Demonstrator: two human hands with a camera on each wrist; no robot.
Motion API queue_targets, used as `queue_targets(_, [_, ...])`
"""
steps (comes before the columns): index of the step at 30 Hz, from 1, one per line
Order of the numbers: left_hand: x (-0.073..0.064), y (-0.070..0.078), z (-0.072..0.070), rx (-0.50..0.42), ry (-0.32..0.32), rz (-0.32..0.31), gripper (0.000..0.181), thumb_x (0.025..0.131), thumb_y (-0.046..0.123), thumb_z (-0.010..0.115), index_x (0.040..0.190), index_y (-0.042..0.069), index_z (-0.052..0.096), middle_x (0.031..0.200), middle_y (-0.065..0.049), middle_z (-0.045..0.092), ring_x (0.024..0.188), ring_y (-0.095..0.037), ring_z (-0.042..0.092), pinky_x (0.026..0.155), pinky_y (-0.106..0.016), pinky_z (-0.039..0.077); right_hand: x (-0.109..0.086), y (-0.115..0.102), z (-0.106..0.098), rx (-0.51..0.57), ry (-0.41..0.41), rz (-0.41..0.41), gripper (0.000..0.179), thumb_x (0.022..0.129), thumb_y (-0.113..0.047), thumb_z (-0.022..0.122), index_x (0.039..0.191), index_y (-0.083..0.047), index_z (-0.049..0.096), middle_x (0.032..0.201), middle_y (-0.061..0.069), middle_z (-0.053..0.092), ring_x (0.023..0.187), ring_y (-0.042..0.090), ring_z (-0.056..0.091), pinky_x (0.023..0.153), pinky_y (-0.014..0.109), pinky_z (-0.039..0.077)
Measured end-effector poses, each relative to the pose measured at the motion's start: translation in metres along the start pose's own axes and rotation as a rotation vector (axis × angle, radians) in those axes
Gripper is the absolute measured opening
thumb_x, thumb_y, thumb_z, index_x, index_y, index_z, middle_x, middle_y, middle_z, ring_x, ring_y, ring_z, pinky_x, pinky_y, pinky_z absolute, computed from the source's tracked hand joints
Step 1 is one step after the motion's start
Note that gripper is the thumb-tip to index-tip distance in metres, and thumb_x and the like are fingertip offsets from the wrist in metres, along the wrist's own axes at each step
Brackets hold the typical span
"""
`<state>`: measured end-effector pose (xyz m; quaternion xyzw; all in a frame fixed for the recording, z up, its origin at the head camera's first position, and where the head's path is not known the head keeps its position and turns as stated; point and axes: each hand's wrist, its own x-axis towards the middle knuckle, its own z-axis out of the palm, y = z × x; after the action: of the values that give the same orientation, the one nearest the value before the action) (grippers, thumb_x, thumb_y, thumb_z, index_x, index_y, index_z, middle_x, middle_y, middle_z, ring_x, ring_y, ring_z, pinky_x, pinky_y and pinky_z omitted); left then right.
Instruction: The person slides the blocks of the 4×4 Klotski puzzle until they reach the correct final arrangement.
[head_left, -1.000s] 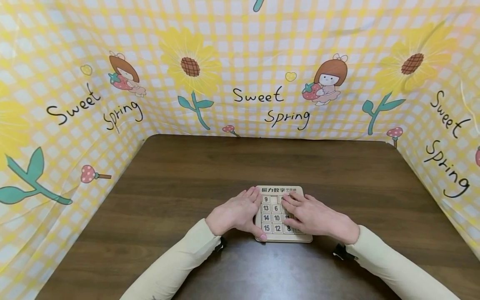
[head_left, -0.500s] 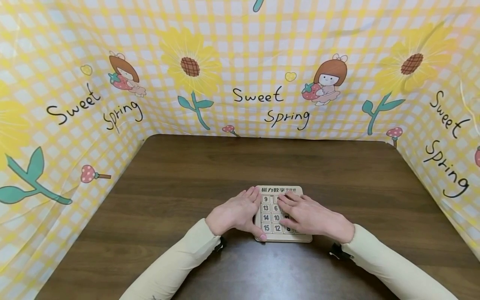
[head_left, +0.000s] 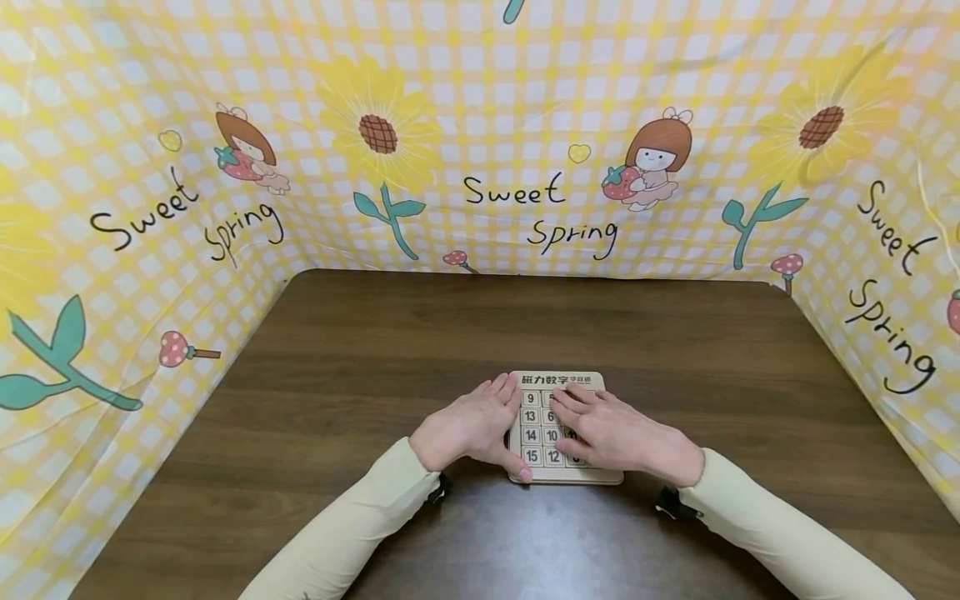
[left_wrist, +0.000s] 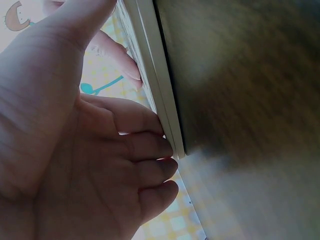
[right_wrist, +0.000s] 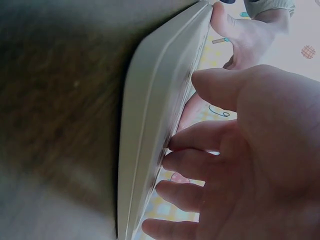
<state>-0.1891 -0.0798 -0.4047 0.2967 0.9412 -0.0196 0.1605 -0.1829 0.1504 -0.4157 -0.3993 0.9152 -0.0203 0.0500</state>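
A pale wooden number sliding puzzle [head_left: 572,475] lies flat on the table in the head view, with printed characters along its far edge. Square tiles with 9, 13, 14 and 15 show down its left column. Against the puzzle's left side rests my left hand [head_left: 471,427], fingers extended along the edge and thumb at the near left corner. My right hand [head_left: 626,429] lies over the right part, its fingertips touching tiles in the upper middle. It covers much of the right columns. Both wrist views show the puzzle's side edge [left_wrist: 162,75] close to the fingers [right_wrist: 187,162].
The dark wooden table [head_left: 360,333] extends around the puzzle. A yellow checked cloth [head_left: 510,108] with flowers and lettering hangs along the back and both sides. Black wrist straps [head_left: 677,502] show at the sleeve cuffs.
My right hand has shifted slightly left across the puzzle. The tile under its fingertips in the top row has slid left into the gap beside the 9. My left hand has stayed in place.
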Motion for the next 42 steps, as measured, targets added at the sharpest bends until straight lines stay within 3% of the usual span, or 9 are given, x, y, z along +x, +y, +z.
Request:
queue_targets(13, [0.001,0.001,0.000,-0.003,-0.009,-0.001,0.125,0.070,0.079,0.066,0.156,0.002,0.019,0.165,-0.017,0.011,0.154,-0.026,0.013,0.126,-0.038,0.017,-0.001,-0.001,0.000,0.011,-0.008,0.013,0.065,0.100,-0.045,0.050,0.149,-0.005,0.040,0.156,0.015,0.038,0.146,0.037,0.033,0.110,0.060,0.038])
queue_targets(28, [-0.001,0.000,0.001,0.009,0.020,0.010,0.125,0.069,0.077,0.068,0.155,0.000,0.021,0.164,-0.019,0.015,0.153,-0.028,0.015,0.126,-0.039,0.019,-0.037,0.026,-0.006,0.040,0.010,0.140,0.066,0.098,-0.044,0.054,0.148,-0.002,0.042,0.155,0.017,0.039,0.145,0.039,0.034,0.108,0.065,0.037])
queue_targets(42, [-0.002,0.000,0.000,0.010,0.019,0.009,0.125,0.069,0.078,0.068,0.155,0.000,0.021,0.164,-0.018,0.014,0.153,-0.028,0.015,0.126,-0.039,0.018,-0.038,0.026,-0.002,0.042,0.008,0.112,0.064,0.099,-0.042,0.053,0.145,0.000,0.045,0.153,0.020,0.041,0.143,0.042,0.036,0.106,0.064,0.040])
